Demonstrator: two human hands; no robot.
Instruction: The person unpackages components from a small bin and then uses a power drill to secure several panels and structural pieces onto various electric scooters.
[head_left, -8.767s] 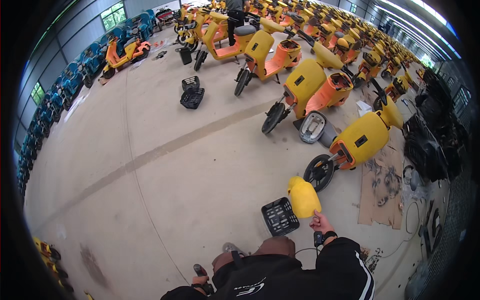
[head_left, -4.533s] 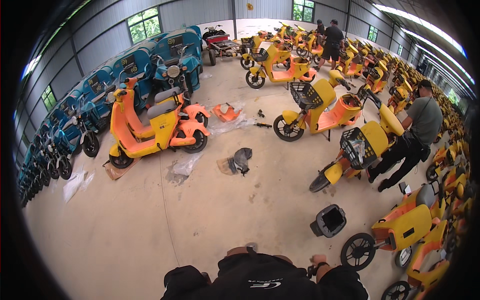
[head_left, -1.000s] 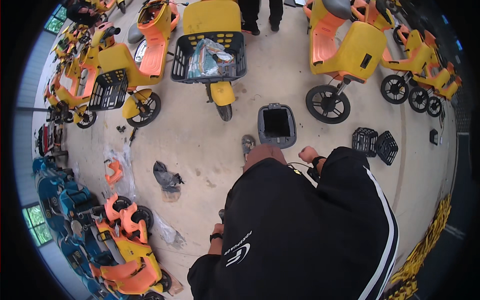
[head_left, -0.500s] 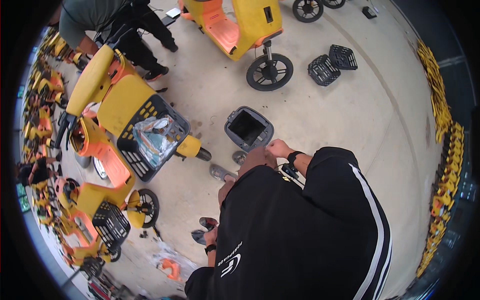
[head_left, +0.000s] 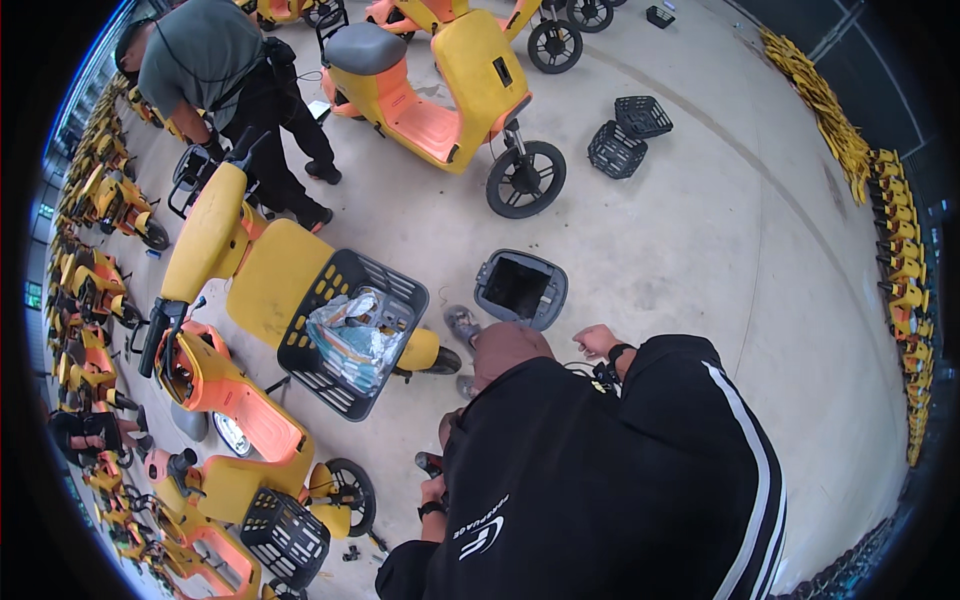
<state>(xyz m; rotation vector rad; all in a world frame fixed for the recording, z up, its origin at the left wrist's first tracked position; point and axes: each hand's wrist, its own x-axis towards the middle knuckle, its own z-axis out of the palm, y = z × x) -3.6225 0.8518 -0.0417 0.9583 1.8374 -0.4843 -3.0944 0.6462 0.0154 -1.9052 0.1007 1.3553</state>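
Observation:
My left hand (head_left: 432, 489), low and near my knee, is closed around a black and red power tool (head_left: 428, 464); only part of the tool shows past my body. My right hand (head_left: 596, 342) is held out in front of me with its fingers curled in. Whether something small is in them I cannot make out. Just under that wrist, black cables and a dark part (head_left: 603, 378) peek out, mostly hidden by my sleeve. On the floor beyond my knee and right hand lies an open grey-black tub (head_left: 556, 300) with a dark inside.
To my left stands a yellow scooter with a front basket (head_left: 350, 405) holding crumpled plastic. More yellow scooters (head_left: 245, 405) line the left. Ahead are a parked scooter (head_left: 462, 95) and two black baskets (head_left: 617, 150) on the floor. A co-worker (head_left: 200, 60) bends at the far left.
My right hand has drawn back from beside the tub, toward me and rightward. More of the power tool is now hidden by my body. The view has shifted, and the co-worker shows more fully.

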